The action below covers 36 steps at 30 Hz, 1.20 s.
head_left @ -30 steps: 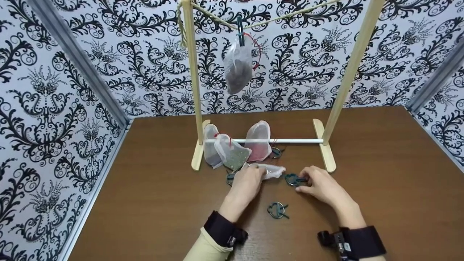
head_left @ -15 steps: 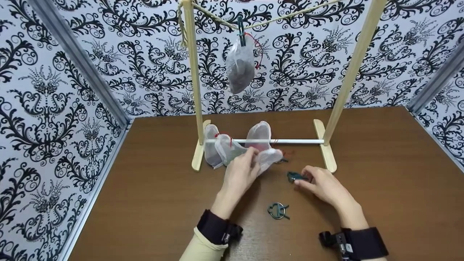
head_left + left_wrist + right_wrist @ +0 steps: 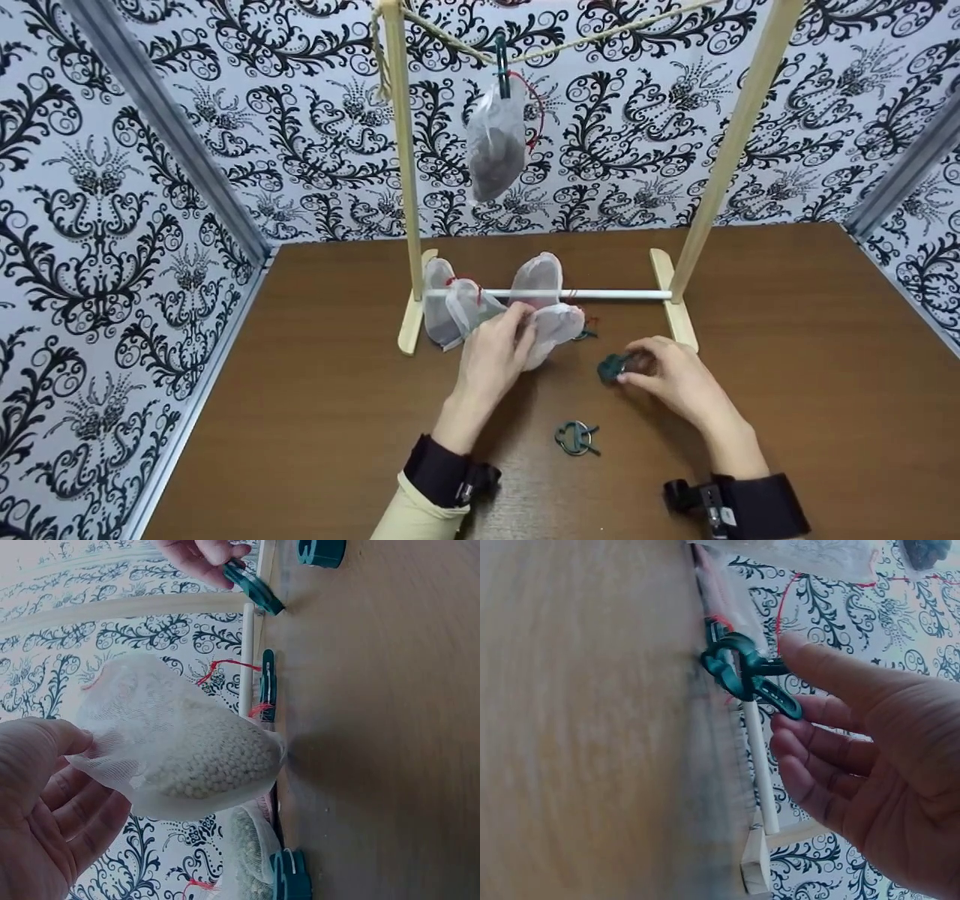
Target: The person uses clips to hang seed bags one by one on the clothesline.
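In front of the wooden rack (image 3: 404,165), the left hand (image 3: 489,356) pinches a white mesh bag (image 3: 202,757) of pale beads; the right hand (image 3: 675,379) grips a green clip (image 3: 611,368) before the rack's right half.

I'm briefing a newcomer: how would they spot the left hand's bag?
Find the wooden rack. In front of it, the left hand pinches a white mesh bag. Its pale, round grains distinguish it from the darker-filled bag hanging above.
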Tool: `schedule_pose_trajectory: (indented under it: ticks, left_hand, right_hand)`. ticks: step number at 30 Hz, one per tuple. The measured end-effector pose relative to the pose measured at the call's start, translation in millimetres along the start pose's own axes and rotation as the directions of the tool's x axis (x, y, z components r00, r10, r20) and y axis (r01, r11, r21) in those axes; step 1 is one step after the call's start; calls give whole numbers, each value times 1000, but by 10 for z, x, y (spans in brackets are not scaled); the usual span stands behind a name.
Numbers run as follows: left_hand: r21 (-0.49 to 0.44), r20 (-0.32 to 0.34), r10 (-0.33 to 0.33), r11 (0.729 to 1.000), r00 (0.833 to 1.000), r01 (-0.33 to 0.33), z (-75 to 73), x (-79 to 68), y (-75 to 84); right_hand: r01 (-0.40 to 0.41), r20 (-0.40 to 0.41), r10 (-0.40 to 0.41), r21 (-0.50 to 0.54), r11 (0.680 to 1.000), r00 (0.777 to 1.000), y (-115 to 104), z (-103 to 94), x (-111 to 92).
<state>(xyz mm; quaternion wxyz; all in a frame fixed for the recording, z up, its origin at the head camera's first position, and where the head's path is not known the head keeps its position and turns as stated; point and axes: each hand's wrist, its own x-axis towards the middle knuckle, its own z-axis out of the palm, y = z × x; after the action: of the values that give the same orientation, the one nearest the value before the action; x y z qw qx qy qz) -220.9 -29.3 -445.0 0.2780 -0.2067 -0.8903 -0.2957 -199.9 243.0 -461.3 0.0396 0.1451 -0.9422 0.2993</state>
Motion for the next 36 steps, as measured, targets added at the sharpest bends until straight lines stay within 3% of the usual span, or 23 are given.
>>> schedule_pose_trajectory:
  ticks: [5, 12, 28, 36]
  left_hand:
    - [-5, -21, 18, 1000, 1000, -18, -31, 8, 3]
    - [7, -21, 25, 1000, 999, -25, -37, 0, -4]
    - [9, 23, 14, 1000, 1000, -15, -33, 9, 10]
    - [14, -14, 44, 999, 999, -44, -23, -11, -16]
  right_hand:
    - [11, 7, -12, 49, 999, 1000, -7, -14, 16]
    - [36, -11, -36, -25, 999, 999, 10, -9, 18]
    - [-66, 45, 63, 78, 995, 997, 94, 4, -5]
    - [-56, 37, 52, 104, 993, 998, 160, 25, -6]
